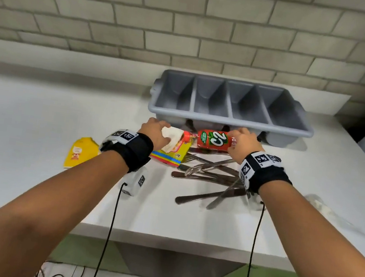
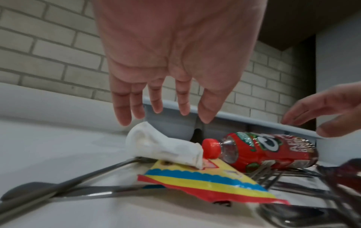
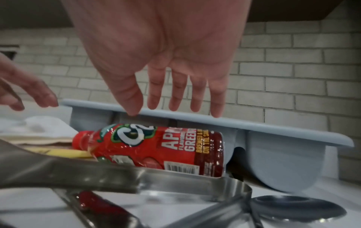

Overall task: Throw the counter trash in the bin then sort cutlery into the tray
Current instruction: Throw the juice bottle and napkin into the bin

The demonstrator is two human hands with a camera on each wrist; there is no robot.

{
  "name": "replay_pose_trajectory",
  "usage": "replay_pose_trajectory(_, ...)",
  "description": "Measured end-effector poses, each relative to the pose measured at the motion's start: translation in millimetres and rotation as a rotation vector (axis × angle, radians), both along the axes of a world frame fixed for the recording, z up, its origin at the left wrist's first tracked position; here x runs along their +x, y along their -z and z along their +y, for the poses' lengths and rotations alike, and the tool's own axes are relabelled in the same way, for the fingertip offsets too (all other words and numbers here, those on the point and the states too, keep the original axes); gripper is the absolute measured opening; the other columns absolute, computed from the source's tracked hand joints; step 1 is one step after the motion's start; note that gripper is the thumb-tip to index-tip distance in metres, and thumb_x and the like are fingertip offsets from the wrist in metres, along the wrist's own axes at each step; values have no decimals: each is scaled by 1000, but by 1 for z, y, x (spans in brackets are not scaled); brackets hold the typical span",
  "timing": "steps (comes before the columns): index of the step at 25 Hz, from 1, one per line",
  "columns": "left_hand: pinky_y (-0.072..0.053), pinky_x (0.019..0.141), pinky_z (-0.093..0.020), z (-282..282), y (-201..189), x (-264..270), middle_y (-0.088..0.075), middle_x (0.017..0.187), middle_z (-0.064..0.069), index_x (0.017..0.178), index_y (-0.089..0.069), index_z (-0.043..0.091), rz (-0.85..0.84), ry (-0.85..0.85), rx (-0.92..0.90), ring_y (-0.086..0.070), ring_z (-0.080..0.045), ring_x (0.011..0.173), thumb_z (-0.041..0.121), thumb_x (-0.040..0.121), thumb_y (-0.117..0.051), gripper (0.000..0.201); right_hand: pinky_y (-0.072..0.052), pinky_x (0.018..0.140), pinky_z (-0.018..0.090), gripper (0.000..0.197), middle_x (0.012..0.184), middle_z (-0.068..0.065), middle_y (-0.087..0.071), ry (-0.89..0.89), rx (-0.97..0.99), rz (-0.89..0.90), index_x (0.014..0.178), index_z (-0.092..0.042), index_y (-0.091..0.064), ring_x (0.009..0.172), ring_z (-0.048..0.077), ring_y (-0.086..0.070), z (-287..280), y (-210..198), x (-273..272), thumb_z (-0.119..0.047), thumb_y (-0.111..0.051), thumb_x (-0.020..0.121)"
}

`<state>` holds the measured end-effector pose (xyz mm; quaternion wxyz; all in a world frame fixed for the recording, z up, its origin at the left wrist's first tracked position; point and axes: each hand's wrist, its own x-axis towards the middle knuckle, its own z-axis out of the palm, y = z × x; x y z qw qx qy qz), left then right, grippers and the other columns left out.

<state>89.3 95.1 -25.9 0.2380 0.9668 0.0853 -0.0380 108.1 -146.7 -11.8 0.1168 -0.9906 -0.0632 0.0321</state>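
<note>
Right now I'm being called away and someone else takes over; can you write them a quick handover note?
Left hand: open, fingers spread above the crumpled white napkin, holding nothing.
Right hand: open above the red bottle, no grip yet.
The bottle lies on its side in front of the grey tray. The napkin rests on the striped wrapper. A yellow packet lies further left, and the cutlery pile is in front of the bottle.
Done: nothing; the tray is empty.
Left: bin all trash, then sort the cutlery.
</note>
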Motion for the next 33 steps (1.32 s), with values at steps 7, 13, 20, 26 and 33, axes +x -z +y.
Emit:
replay_pose_trajectory(7,-35,112,-39,7,15,29,-40,145,-20,149,-18,16,126,19,22,-39,-34,134,38,79,-68,89,-34,107,55,61,141,3,-43,41,-209,53,136,-29,-34,130,32,-39,14,13,24,-21,-60,81)
replay_pose_trajectory(13,-44,102,-37,21,22,41,-51,135,-16,141,-33,13,67,-6,-53,-52,-31,123,31,71,-78,85,-25,109,61,65,140,10,-33,85,-378,91,140,-24,-31,133,36,-26,31,19,37,-17,-60,82)
replay_pose_trajectory(20,-41,102,-33,33,18,38,-43,134,-18,135,-43,9,-13,-105,-236,-52,-32,119,21,78,-72,64,-19,113,61,59,142,8,-43,50,-257,51,134,-18,-34,134,33,-34,31,16,41,-19,-63,83)
replay_pose_trajectory(26,-43,94,-30,29,-18,19,-58,129,-18,129,-48,4,-113,-74,-313,-54,-30,120,5,85,-57,45,-25,111,57,62,141,7,-45,-5,-196,-45,134,-20,-34,132,33,-36,34,-3,18,-22,-65,80)
replay_pose_trajectory(33,-43,60,-30,-27,-63,-24,-57,96,-3,112,-54,16,-245,-56,-747,-52,-25,89,2,82,-45,35,-41,102,51,64,133,13,-48,82,110,-251,135,-13,-33,119,34,-46,-10,-32,-49,-32,-61,81)
